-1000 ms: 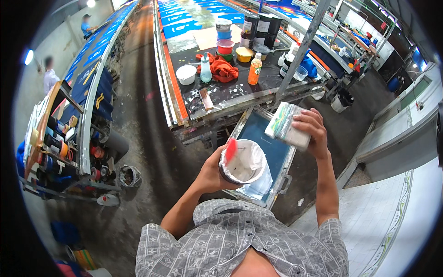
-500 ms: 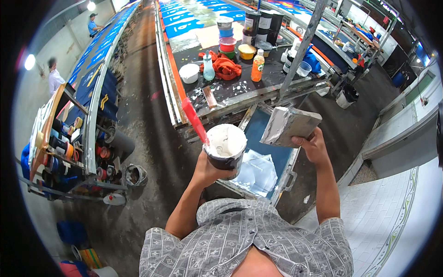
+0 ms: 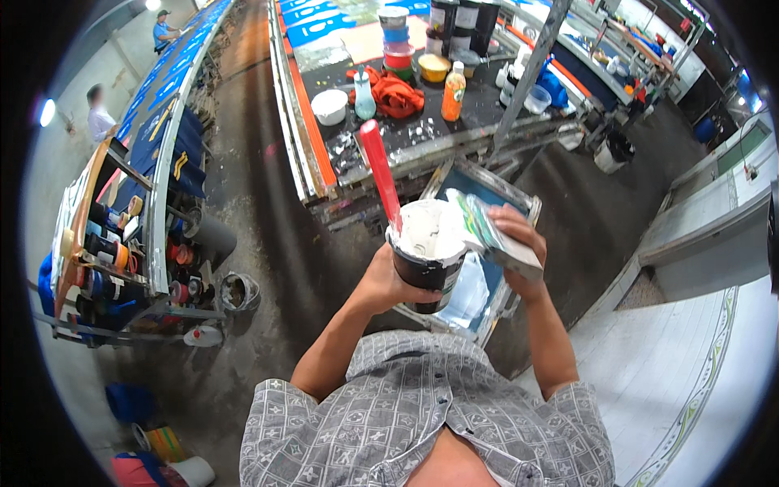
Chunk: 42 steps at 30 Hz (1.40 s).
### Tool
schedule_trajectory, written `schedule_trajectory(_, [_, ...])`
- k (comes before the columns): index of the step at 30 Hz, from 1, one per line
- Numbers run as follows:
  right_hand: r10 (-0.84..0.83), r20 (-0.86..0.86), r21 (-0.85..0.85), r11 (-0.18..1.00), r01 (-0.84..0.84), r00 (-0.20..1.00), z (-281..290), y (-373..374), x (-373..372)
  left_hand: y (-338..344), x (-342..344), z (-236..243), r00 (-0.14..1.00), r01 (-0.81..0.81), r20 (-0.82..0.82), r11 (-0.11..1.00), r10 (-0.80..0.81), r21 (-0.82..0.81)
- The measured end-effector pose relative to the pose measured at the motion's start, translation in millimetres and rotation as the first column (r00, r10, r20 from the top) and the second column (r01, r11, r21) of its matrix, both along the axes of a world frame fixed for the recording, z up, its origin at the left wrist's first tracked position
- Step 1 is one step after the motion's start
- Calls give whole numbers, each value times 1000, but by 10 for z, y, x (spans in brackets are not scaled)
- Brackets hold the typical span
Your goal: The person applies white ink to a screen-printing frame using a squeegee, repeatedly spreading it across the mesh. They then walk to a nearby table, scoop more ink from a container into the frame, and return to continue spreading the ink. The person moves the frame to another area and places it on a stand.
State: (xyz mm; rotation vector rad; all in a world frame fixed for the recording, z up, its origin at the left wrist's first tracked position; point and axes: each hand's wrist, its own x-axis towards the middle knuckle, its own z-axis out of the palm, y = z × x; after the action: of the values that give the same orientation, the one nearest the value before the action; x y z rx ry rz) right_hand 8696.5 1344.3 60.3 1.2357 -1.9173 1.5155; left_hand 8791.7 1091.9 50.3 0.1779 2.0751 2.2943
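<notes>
My left hand (image 3: 383, 280) is wrapped round a black tub (image 3: 426, 274) of thick white ink (image 3: 423, 226), held upright. A red-handled tool (image 3: 379, 169) stands in the tub, its lower end sunk in the ink. My right hand (image 3: 523, 239) grips a screen-printing squeegee (image 3: 497, 237), fingers over its top side. The squeegee is tilted, its white-coated edge at the right rim of the tub; whether it touches the rim I cannot tell. Below both hands lies a framed printing screen (image 3: 531, 213) with a blue mesh and a pale patch, partly hidden by them.
Ahead, a dark table (image 3: 389, 154) bears a white bowl (image 3: 330, 106), a squeeze bottle (image 3: 363, 96), an orange cloth (image 3: 398, 99), an orange drink bottle (image 3: 454, 93) and stacked tubs. A metal post (image 3: 527, 81) rises at its corner. Left stands a cluttered rack (image 3: 122, 243); two people are beyond.
The squeegee has come left and turned, from apart from the tub to its rim. The tub has shifted right and slightly down, and the red handle stands more upright.
</notes>
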Motion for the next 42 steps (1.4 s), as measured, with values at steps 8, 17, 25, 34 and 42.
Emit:
schedule_trajectory(8, [-132, 326, 266, 963, 43, 936, -1004, 468, -485, -254, 502, -114, 997, -46, 62, 988, 56, -148])
schedule_trajectory(17, [-537, -15, 686, 609, 399, 844, -2671, 395, -112, -770, 1352, -586, 846, -420, 258, 882, 466, -216])
schedule_trajectory(25, [-258, 153, 679, 728, 88, 954, -2767, -83, 1092, -650, 1738, -839, 742, -581, 327, 805, 585, -121])
schedule_trajectory(34, [-335, 764, 623, 607, -494, 552, -3130, 40, -149, -531, 1449, -768, 793, -495, 331, 858, 511, -138])
schedule_trajectory(42, [278, 959, -274, 959, -77, 50, -2045, 57, -223, -361, 1149, -856, 883, -434, 157, 897, 443, -88])
